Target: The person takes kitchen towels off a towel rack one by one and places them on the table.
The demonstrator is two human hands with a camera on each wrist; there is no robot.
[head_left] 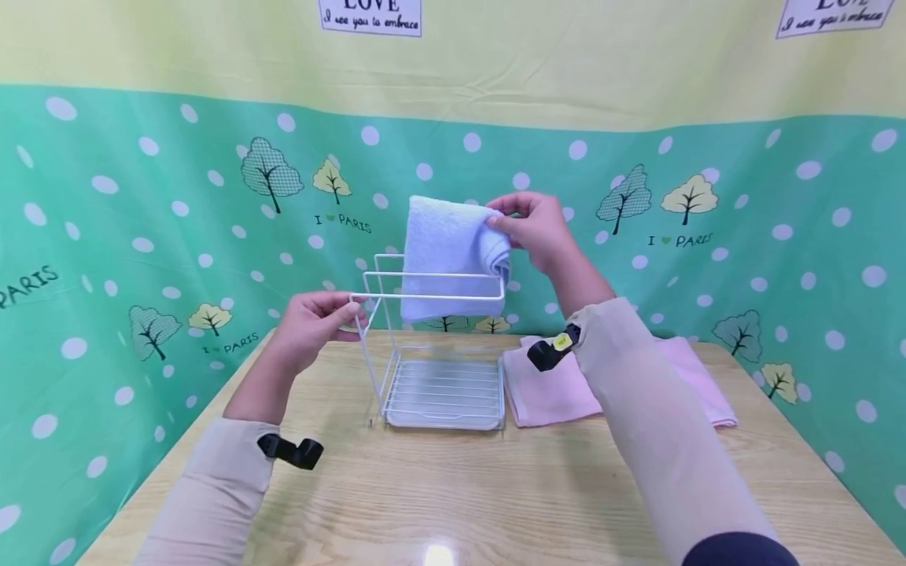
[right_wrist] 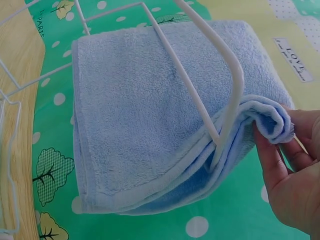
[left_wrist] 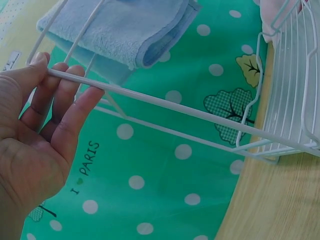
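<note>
A white wire rack [head_left: 433, 297] with upper bars and a low basket stands on the table. My left hand [head_left: 311, 326] pinches the rack's upper left corner; in the left wrist view the thumb and fingers hold the white bar [left_wrist: 165, 104]. A folded light blue towel [head_left: 446, 244] hangs at the rack's upper bars, behind the front ones. My right hand [head_left: 534, 224] pinches the towel's upper right edge, which is rolled over there. The right wrist view shows the towel [right_wrist: 150, 110] with bar ends in front of it and the right fingers at its edge.
A folded pink towel [head_left: 559, 389] lies on the wooden table [head_left: 453, 487] right of the rack, partly behind the right forearm. A pale tray [head_left: 444, 420] sits in the rack's base. A green patterned curtain [head_left: 177, 196] hangs behind and at both sides.
</note>
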